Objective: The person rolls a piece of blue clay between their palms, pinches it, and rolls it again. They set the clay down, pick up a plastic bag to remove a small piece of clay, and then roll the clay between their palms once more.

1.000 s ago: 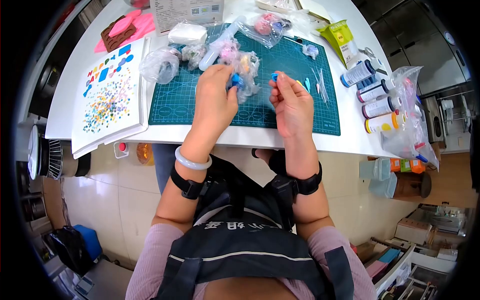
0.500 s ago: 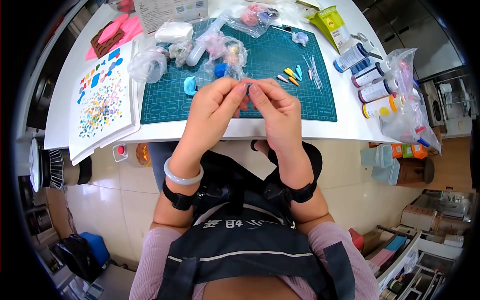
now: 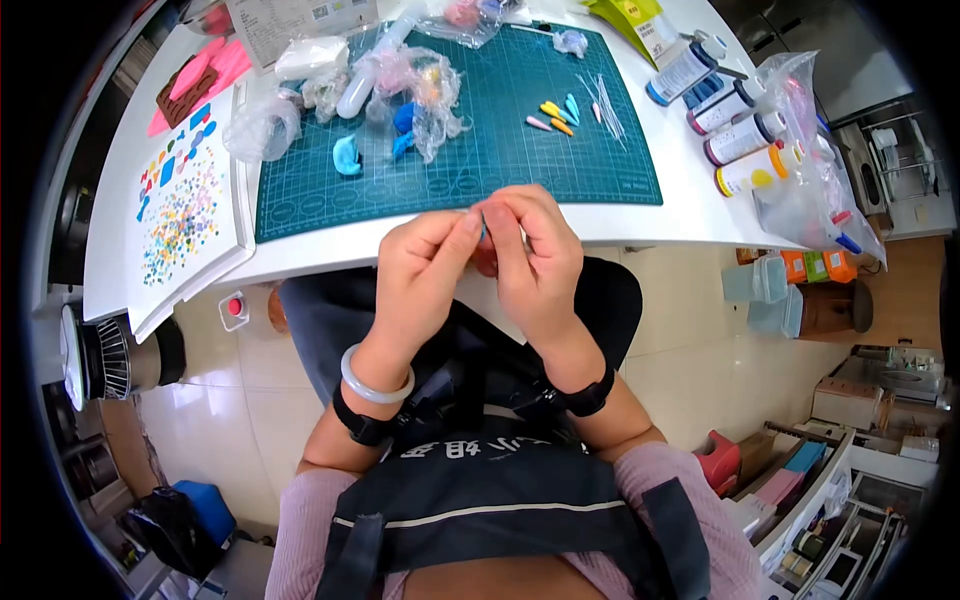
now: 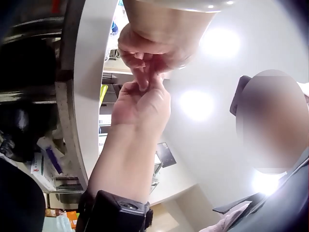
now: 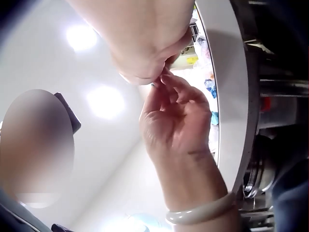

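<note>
- Closely pinching a small blue piece (image 3: 486,230) between left hand (image 3: 420,280) and right hand (image 3: 538,268), by the near edge of the table (image 3: 690,210); probably best worked with light, even pressure. Also showing coloured dots (image 3: 187,225) on a white tray (image 3: 236,205).
- From left wrist: showing fingertips together, hiding the piece.
- From right wrist: showing fingertips meeting, too indistinct to confirm the piece.

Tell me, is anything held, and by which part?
A small blue piece, pinched between the fingers; which part they grip is hidden.
</note>
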A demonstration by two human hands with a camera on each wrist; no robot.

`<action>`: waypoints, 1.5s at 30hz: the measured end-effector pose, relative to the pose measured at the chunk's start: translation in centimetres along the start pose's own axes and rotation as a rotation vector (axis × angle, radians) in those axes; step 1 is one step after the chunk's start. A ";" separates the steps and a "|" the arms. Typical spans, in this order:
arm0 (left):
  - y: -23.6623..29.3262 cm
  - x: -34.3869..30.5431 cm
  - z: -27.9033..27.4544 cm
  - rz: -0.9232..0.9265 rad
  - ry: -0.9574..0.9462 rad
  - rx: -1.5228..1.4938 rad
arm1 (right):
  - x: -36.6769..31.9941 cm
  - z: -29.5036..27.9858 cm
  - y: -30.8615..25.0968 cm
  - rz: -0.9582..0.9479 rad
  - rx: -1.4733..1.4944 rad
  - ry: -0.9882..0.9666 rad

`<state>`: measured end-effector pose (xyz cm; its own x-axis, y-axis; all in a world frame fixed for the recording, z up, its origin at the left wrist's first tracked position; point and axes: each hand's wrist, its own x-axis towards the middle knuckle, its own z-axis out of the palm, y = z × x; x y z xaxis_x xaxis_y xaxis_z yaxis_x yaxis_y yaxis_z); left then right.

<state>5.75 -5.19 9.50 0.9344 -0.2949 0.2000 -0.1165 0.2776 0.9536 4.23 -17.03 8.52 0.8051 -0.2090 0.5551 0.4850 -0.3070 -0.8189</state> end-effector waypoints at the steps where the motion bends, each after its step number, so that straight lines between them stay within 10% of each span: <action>1: -0.7 -0.3 -0.7 -0.093 0.020 0.074 | -0.1 -0.2 -0.1 0.019 -0.018 -0.038; 10: 0.1 -3.2 -0.8 -0.304 -0.068 -0.100 | -1.5 -2.8 0.0 -0.385 -0.329 -0.229; 16: -1.7 -5.7 -1.6 -0.181 -0.183 0.028 | -5.0 -1.6 0.0 0.131 0.201 -0.213; 24: -4.2 -8.2 -2.5 -0.102 -0.044 -0.098 | -7.2 -1.6 -0.7 0.136 0.196 -0.489; 30: -3.1 -8.6 -2.4 -0.461 -0.134 -0.477 | -7.4 -1.4 1.2 -0.319 -0.127 -0.310; 36: -4.5 -9.1 -1.4 -0.301 -0.193 -0.192 | -9.6 -0.9 0.7 0.460 0.387 -0.146; 45: -4.6 -9.2 -1.9 -0.138 -0.083 -0.285 | -9.3 -0.9 0.2 0.310 0.580 -0.357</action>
<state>-1.69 -2.00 2.79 0.9029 -0.4176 0.1017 0.1193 0.4708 0.8741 -3.47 -15.94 3.34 0.9483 0.1382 0.2858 0.2402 0.2762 -0.9306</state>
